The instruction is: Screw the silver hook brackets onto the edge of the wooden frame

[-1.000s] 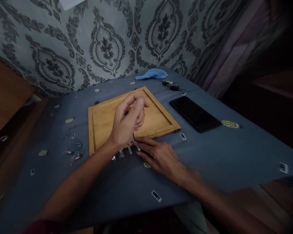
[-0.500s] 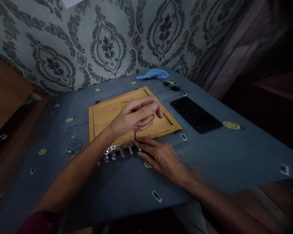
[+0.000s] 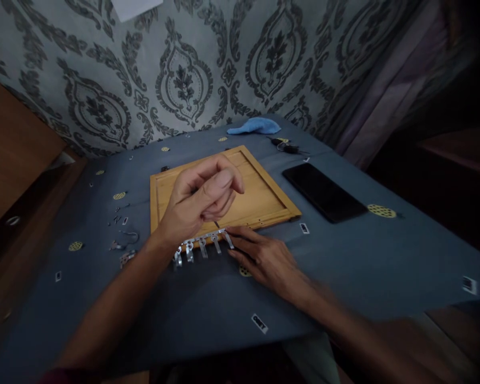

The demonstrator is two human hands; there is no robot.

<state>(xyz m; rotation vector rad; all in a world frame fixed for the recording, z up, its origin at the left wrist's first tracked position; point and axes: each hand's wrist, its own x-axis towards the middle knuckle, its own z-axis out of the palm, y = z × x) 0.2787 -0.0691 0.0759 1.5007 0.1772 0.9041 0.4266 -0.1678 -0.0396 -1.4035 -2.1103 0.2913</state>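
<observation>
A wooden panel (image 3: 260,200) with a raised frame lies on the cloth-covered table. Along its near edge runs a metal hook rail (image 3: 202,245) with several silvery hooks hanging toward me. My left hand (image 3: 206,194) is curled closed above the panel. From below it pokes the thin dark shaft of a screwdriver (image 3: 217,224), its handle hidden in the fist; the tip is near the rail. My right hand (image 3: 264,256) grips the rail's right end, index finger along the top and thumb below by the last hook.
Loose screws (image 3: 116,218) and small metal hooks (image 3: 130,234) lie left of the panel. To the right are a black phone (image 3: 324,192) and a dark key set (image 3: 286,146). A blue cloth (image 3: 256,126) sits at the back by the patterned wall.
My left hand has shifted left along the rail with the screwdriver, whose shaft now tilts. My right hand stays at the rail's right end. The whole view has shifted slightly.
</observation>
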